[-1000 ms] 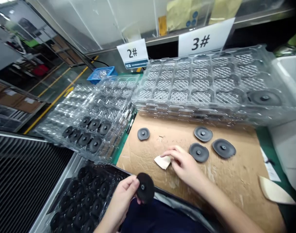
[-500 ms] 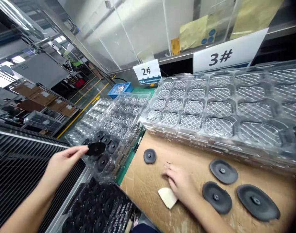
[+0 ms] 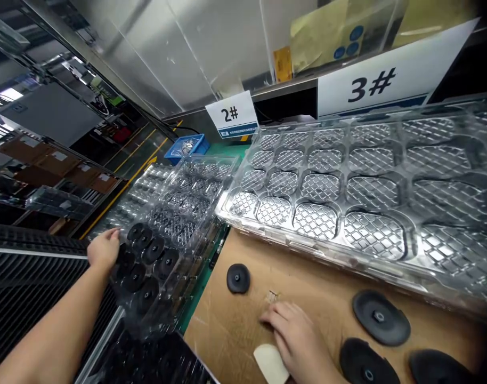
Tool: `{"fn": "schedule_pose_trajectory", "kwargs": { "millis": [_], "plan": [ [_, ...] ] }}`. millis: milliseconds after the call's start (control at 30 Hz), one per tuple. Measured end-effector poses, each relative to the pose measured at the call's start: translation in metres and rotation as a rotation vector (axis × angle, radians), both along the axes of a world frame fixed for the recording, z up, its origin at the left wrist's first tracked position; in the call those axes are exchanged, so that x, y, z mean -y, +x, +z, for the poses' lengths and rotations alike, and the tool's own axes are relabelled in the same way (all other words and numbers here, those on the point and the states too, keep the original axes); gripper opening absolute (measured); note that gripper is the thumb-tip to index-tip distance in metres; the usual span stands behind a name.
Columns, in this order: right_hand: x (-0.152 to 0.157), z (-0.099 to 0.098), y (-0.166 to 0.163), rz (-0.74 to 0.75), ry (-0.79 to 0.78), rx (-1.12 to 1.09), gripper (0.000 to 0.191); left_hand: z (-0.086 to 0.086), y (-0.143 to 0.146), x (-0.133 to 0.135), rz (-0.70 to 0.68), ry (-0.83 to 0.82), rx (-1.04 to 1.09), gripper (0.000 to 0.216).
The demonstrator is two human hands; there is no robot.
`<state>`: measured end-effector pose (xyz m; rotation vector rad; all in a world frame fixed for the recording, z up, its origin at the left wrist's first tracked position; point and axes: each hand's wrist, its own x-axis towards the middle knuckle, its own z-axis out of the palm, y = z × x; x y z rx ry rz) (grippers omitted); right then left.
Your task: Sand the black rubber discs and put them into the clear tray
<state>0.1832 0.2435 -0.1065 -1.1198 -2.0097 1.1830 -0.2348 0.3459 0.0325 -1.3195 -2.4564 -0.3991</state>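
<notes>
My left hand (image 3: 103, 249) reaches out to the left end of a clear blister tray (image 3: 187, 208) that holds several small black rubber discs (image 3: 154, 249). Its fingers are curled over the tray's corner pocket, and what lies under them is hidden. My right hand (image 3: 297, 336) lies on the brown cardboard sheet (image 3: 235, 325) with its fingers flat and spread. A small white pad (image 3: 270, 364) sits at its thumb side. One small black disc (image 3: 238, 278) lies on the cardboard just left of that hand.
A stack of large clear trays (image 3: 291, 244) with empty pockets fills the right. Three larger black discs (image 3: 381, 318) lie on the cardboard at bottom right. Another tray of discs (image 3: 159, 362) sits at the bottom left beside a black ribbed surface (image 3: 27, 277). Signs 2# (image 3: 231, 113) and 3# (image 3: 371, 85) stand behind.
My left hand carried a black disc from near my body out to the left tray, and the disc is no longer visible in its fingers. The right hand stayed on the cardboard.
</notes>
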Motion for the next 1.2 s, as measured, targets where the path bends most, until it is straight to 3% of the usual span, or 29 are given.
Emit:
{"fn": "schedule_pose_trajectory", "kwargs": {
  "millis": [100, 167, 233, 300, 333, 400, 467, 567, 633, 733, 833, 900, 1067, 1200],
  "plan": [
    [0.0, 0.001, -0.001, -0.001, -0.016, 0.001, 0.036, 0.001, 0.026, 0.017, -0.155, 0.076, -0.015, 0.029],
    [0.0, 0.002, 0.0, 0.002, -0.025, 0.02, 0.036, -0.004, 0.062, 0.045, -0.353, 0.089, -0.002, 0.03],
    [-0.001, 0.004, 0.0, 0.018, -0.03, 0.052, 0.036, -0.019, 0.108, 0.081, -0.585, 0.034, 0.06, 0.03],
    [-0.002, 0.005, 0.001, 0.032, -0.027, 0.084, 0.035, -0.043, 0.156, 0.112, -0.924, -0.144, 0.189, 0.035],
    [-0.004, 0.006, 0.001, 0.039, -0.021, 0.098, 0.036, -0.058, 0.177, 0.122, -0.982, -0.186, 0.231, 0.04],
    [-0.005, 0.011, 0.0, 0.055, -0.001, 0.127, 0.035, -0.087, 0.207, 0.127, -0.971, -0.193, 0.3, 0.052],
    [-0.002, 0.018, -0.001, 0.063, 0.024, 0.156, 0.031, -0.111, 0.221, 0.115, -0.861, -0.133, 0.363, 0.069],
    [0.015, 0.037, 0.001, 0.004, 0.047, 0.197, 0.029, -0.127, 0.226, 0.089, -0.768, -0.055, 0.46, 0.082],
    [0.035, 0.05, 0.005, -0.068, 0.055, 0.206, 0.031, -0.123, 0.232, 0.085, -0.735, -0.005, 0.509, 0.079],
    [0.072, 0.063, 0.013, -0.24, -0.013, 0.004, 0.032, -0.102, 0.251, 0.109, -0.79, 0.049, 0.554, 0.075],
    [0.102, 0.068, 0.022, -0.437, -0.136, -0.264, 0.038, -0.083, 0.278, 0.155, -1.026, 0.046, 0.579, 0.079],
    [0.114, 0.073, 0.03, -0.493, -0.163, -0.283, 0.036, -0.075, 0.292, 0.184, -1.184, 0.044, 0.585, 0.078],
    [0.125, 0.089, 0.043, -0.462, -0.115, -0.137, 0.03, -0.072, 0.302, 0.225, -1.312, 0.082, 0.592, 0.077],
    [0.131, 0.09, 0.032, -0.329, -0.066, -0.057, 0.036, -0.074, 0.293, 0.239, -1.273, 0.129, 0.564, 0.076]
  ]
}}
